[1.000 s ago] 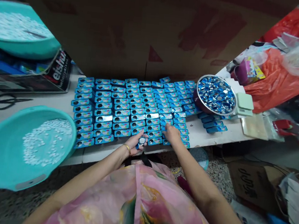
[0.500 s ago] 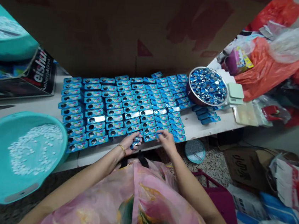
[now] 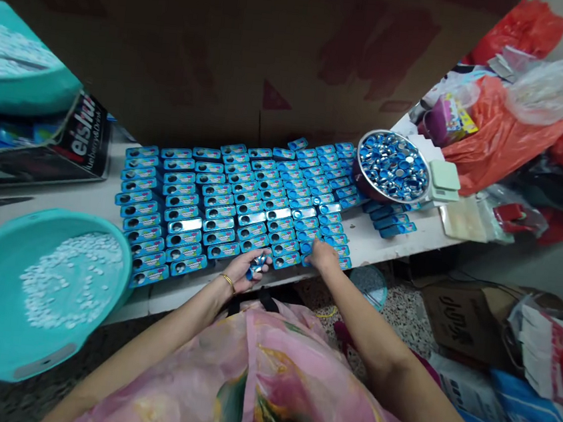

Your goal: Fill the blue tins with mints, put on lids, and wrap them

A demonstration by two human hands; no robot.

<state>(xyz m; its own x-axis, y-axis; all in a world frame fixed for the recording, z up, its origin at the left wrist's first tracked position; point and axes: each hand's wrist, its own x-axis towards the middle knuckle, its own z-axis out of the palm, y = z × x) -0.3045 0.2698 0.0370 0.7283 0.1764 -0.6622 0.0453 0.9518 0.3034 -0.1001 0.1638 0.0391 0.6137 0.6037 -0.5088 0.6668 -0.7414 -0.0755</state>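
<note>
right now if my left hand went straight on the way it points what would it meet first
Your left hand, pointing forward and right, would probably meet the blue tin just ahead of its fingers; the hand's height is unclear, so it might pass over.

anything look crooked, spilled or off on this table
One blue case at the far edge of the packed rows sits askew, angled against its neighbours. A few loose cases lie apart from the rows, on the near side of the round bowl. No spill or damage that I can make out.
</note>
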